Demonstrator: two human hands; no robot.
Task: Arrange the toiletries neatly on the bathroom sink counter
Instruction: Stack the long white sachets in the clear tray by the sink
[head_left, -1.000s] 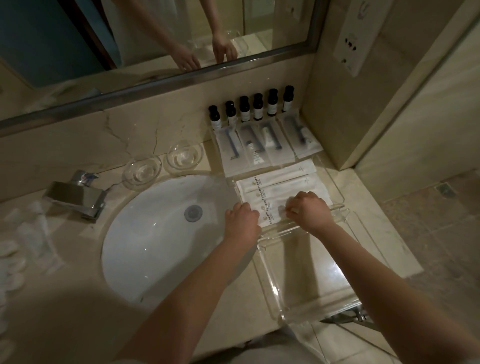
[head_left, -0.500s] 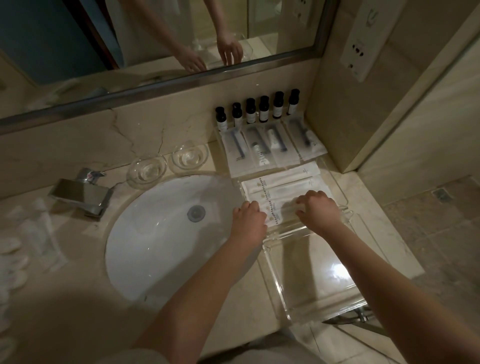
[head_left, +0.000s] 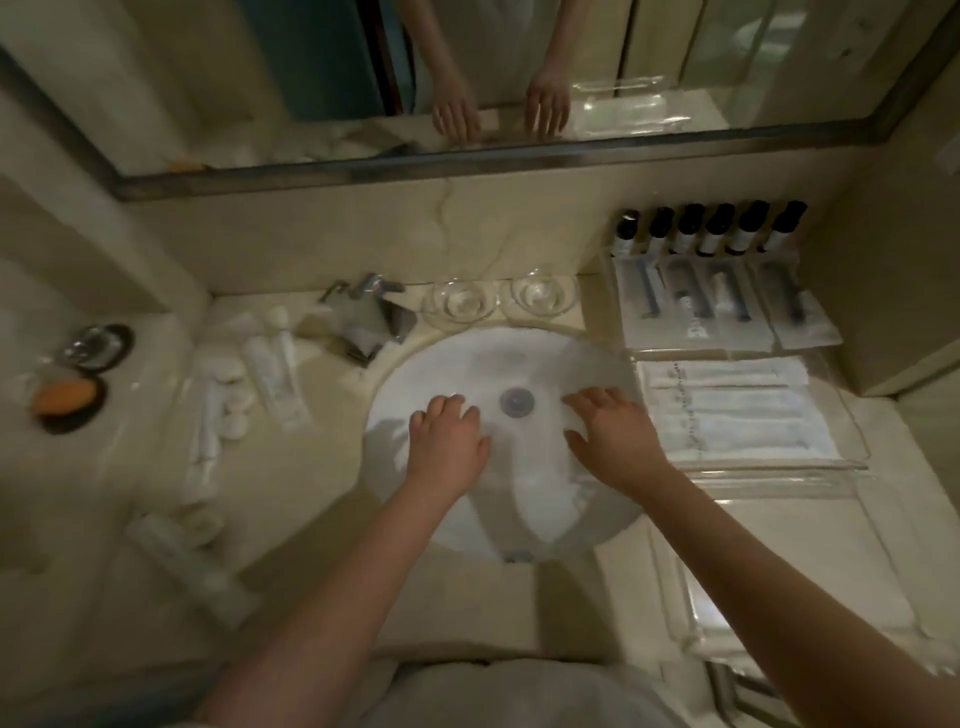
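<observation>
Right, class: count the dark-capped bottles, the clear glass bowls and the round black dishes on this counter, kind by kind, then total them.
Dark-capped bottles: 6
Clear glass bowls: 2
Round black dishes: 2
Total: 10

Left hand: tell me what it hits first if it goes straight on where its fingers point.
Probably the left glass dish behind the sink; if the left hand is low, the sink's far wall first.

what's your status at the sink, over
Left hand and right hand open, empty, over the basin. White packets lined up in clear tray at right. Loose tubes and pads on left counter not yet sorted. Nothing blocking.
</observation>
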